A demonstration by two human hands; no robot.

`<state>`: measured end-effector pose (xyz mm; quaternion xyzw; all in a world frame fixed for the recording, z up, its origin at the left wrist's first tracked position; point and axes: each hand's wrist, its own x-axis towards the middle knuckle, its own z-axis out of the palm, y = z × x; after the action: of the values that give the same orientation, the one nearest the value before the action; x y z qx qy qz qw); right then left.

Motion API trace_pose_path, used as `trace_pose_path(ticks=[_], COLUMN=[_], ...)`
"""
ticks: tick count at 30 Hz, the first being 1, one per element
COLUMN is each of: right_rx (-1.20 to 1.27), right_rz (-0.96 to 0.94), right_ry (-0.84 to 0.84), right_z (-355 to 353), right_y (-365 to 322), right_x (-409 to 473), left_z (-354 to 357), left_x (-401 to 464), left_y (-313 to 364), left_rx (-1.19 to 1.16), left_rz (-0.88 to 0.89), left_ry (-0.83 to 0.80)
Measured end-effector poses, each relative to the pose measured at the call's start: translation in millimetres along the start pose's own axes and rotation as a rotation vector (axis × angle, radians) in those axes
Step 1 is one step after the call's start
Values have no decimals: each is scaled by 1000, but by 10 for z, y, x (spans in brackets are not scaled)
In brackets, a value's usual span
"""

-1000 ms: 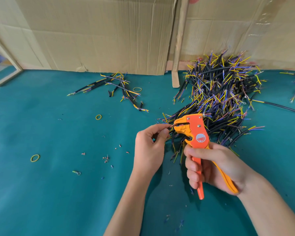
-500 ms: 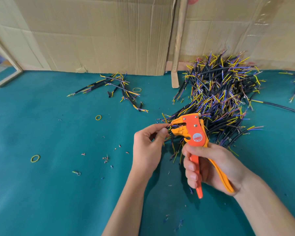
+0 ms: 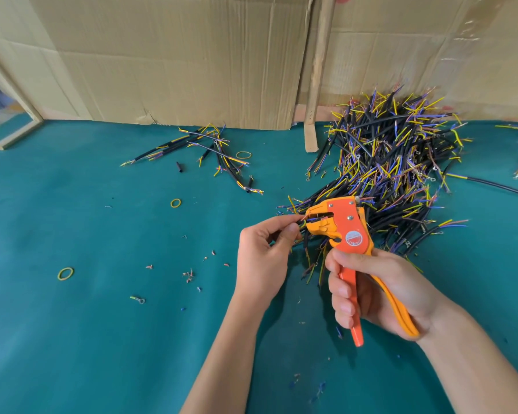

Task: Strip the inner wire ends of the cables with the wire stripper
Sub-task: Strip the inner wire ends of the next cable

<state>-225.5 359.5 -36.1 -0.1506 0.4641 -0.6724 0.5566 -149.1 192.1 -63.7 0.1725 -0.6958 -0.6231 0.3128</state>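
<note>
A: Largest items first?
B: Teal surface (image 3: 72, 339); cardboard sheets (image 3: 177, 55) upright along its far edge. Large pile of cables (image 3: 395, 162) at the far right, black sheaths, yellow and blue inner wires.

A: Other stock?
B: Small cable cluster (image 3: 219, 153) near the far edge, centre-left. Rubber bands (image 3: 65, 273) and insulation scraps (image 3: 189, 274) scattered left of centre.

A: Tool?
B: Orange wire stripper (image 3: 341, 228), in front of the large pile, head pointing left.

A: Hands?
B: Right hand (image 3: 371, 291), grip curled round both handles. Left hand (image 3: 263, 252), grip pinching one cable (image 3: 304, 221), its wire ends at the stripper's jaws.
</note>
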Motion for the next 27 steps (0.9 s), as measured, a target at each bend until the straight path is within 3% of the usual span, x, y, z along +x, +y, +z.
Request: trace_pose_path(ticks=[12, 20, 27], right_rx=[-28, -11, 13], right_rz=[-73, -140, -169], right_ry=[-9, 153, 117], right_z=[-90, 142, 207], right_y=[-28, 26, 66], right_x=[-29, 46, 38], left_z=[-13, -23, -27], left_x=[16, 31, 27], left_y=[-20, -34, -9], left_rx=[-46, -78, -122], left_rz=[-20, -45, -61], left_ry=[84, 113, 139])
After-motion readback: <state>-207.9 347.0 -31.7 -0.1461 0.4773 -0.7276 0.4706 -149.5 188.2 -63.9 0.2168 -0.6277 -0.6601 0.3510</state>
